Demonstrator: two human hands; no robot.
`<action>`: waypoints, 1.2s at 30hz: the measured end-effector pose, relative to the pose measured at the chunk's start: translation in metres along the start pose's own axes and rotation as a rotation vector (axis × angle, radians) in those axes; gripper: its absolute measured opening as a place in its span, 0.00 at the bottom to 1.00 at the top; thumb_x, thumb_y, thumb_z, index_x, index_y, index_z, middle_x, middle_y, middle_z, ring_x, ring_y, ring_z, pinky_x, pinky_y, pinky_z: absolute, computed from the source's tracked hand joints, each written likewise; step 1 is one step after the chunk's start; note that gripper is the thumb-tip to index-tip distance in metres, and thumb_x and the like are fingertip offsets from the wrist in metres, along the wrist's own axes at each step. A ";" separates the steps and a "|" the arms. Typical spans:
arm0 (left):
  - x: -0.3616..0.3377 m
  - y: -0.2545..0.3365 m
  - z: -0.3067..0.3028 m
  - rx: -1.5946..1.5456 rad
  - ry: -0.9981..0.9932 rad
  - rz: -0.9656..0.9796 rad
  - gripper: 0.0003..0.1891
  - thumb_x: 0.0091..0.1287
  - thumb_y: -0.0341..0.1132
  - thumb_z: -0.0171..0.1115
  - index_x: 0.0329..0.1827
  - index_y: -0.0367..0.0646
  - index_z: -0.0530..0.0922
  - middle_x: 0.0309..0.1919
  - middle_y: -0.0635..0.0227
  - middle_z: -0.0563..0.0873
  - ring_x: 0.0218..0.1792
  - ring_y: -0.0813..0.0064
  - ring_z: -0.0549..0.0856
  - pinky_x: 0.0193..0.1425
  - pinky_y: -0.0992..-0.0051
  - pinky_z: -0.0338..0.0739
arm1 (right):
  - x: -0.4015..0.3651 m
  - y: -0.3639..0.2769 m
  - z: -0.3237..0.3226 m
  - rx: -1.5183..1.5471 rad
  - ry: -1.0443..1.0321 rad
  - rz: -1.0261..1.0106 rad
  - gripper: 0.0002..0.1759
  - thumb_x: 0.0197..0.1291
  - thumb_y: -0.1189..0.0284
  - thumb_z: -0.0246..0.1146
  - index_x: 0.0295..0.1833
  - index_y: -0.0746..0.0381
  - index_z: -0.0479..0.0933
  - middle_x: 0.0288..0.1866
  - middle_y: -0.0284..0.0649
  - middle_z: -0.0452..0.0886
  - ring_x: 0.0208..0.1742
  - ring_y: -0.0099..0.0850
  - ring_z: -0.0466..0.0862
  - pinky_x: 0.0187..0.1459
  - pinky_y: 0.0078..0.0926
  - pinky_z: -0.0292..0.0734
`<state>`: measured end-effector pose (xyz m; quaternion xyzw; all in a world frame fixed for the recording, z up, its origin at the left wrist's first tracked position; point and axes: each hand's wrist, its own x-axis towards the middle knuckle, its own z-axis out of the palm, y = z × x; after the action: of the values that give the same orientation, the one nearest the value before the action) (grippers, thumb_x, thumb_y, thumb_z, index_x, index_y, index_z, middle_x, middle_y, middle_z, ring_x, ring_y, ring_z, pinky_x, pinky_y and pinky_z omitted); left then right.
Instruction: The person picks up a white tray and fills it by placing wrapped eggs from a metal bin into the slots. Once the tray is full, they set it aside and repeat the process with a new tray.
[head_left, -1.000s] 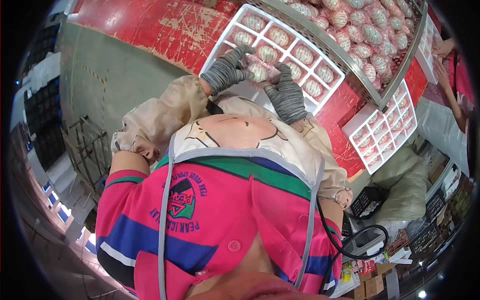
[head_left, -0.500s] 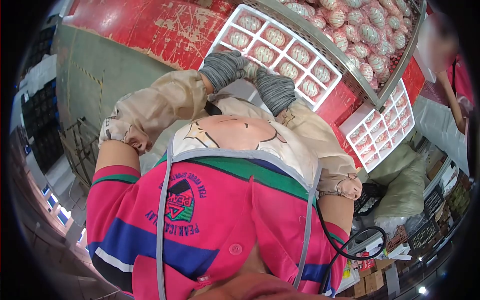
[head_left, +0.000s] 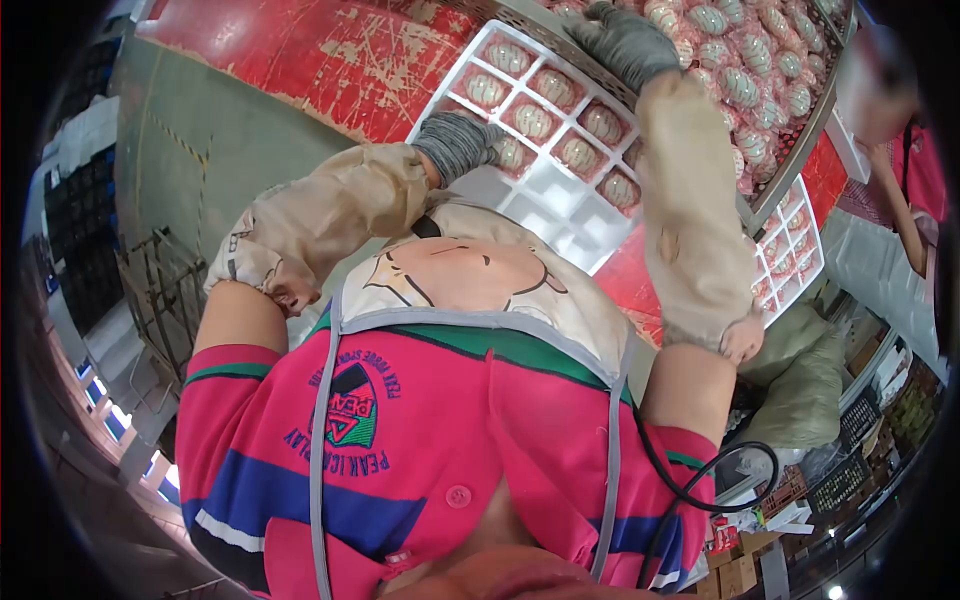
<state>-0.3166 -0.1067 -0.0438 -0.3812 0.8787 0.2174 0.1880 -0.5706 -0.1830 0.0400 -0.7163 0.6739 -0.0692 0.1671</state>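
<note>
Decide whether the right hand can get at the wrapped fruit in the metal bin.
Probably yes: the right hand lies over the rim of the metal bin, beside the wrapped fruit, with nothing between.

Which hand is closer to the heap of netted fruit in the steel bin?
Right. The right hand reaches up onto the near edge of the heap of netted fruit. The left hand is lower down at the white tray, apart from the heap.

Knitted grey cloth gloves (head_left: pixel 455 145), matt white plastic tray (head_left: pixel 545 205), scratched red-painted table (head_left: pixel 330 60)
</note>
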 end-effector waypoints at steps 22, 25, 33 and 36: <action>-0.038 0.025 -0.023 -1.009 0.491 0.042 0.14 0.62 0.32 0.63 0.50 0.39 0.80 0.43 0.62 0.85 0.43 0.73 0.83 0.48 0.75 0.78 | -0.123 0.009 -0.011 1.256 -0.047 -0.037 0.22 0.54 0.66 0.70 0.50 0.66 0.74 0.36 0.39 0.81 0.37 0.24 0.81 0.38 0.22 0.79; -0.032 0.038 -0.015 -1.323 0.276 0.079 0.18 0.62 0.28 0.63 0.56 0.39 0.75 0.48 0.67 0.81 0.48 0.77 0.80 0.51 0.78 0.77 | -0.167 -0.010 0.039 1.253 -0.123 0.466 0.20 0.57 0.65 0.68 0.48 0.66 0.72 0.36 0.41 0.80 0.26 0.28 0.82 0.29 0.21 0.80; -0.011 0.060 0.013 -1.017 0.233 0.212 0.27 0.57 0.33 0.68 0.61 0.45 0.72 0.43 0.66 0.80 0.43 0.75 0.79 0.48 0.72 0.76 | -0.231 -0.034 0.097 0.966 -0.196 0.628 0.18 0.63 0.59 0.58 0.45 0.63 0.71 0.29 0.46 0.81 0.23 0.37 0.82 0.27 0.34 0.78; -0.012 0.061 0.003 -0.635 0.202 0.249 0.23 0.56 0.37 0.65 0.56 0.47 0.75 0.43 0.59 0.81 0.45 0.58 0.81 0.51 0.64 0.76 | -0.232 -0.025 0.076 0.574 -0.103 0.502 0.20 0.61 0.54 0.59 0.43 0.62 0.73 0.31 0.47 0.82 0.29 0.42 0.83 0.31 0.38 0.77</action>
<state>-0.3542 -0.0604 -0.0259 -0.3302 0.8211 0.4623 -0.0557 -0.5415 0.0579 0.0060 -0.4558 0.7723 -0.1759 0.4061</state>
